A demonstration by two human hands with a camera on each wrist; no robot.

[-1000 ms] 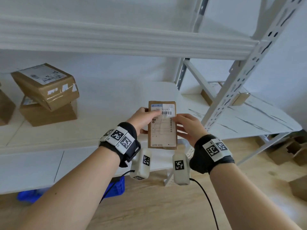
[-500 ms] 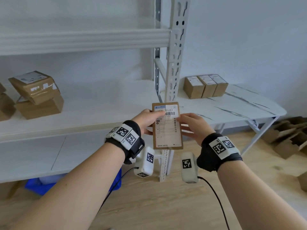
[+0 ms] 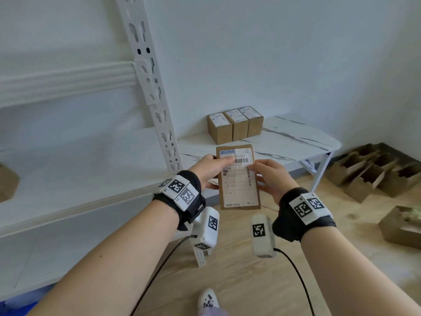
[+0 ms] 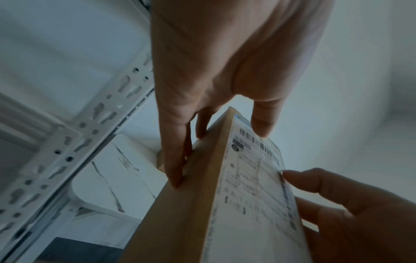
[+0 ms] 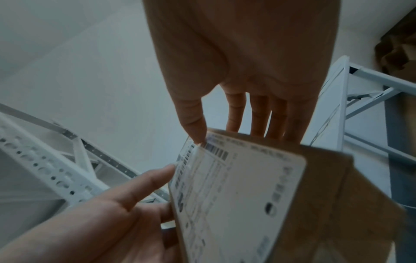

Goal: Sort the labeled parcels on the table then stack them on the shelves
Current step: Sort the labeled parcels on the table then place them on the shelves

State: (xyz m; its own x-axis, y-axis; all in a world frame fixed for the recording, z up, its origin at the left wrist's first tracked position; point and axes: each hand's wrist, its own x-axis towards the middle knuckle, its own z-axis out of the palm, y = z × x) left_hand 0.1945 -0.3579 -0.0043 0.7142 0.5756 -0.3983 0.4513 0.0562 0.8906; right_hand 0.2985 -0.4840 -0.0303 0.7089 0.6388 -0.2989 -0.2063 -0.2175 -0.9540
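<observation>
I hold a small brown labeled parcel [image 3: 238, 179] upright in front of me, its white shipping label facing me. My left hand [image 3: 208, 171] pinches its left edge, thumb on the label and fingers behind. My right hand [image 3: 271, 176] pinches the right edge the same way. The left wrist view shows the parcel [image 4: 225, 195] with my thumb on the barcode; the right wrist view shows the parcel [image 5: 247, 195] with the thumb at the label's corner. Three labeled boxes [image 3: 235, 124] stand in a row on the white marbled table [image 3: 296, 142].
A white metal shelf unit's post [image 3: 151, 87] rises left of the parcel, its middle shelf [image 3: 79, 174] stretching left. A brown box edge [image 3: 8, 182] shows at far left. Empty cardboard boxes [image 3: 376, 169] lie on the wooden floor at right.
The view has swung right, away from the shelf's stacked boxes and toward the table. Both hands keep the same hold on the parcel.
</observation>
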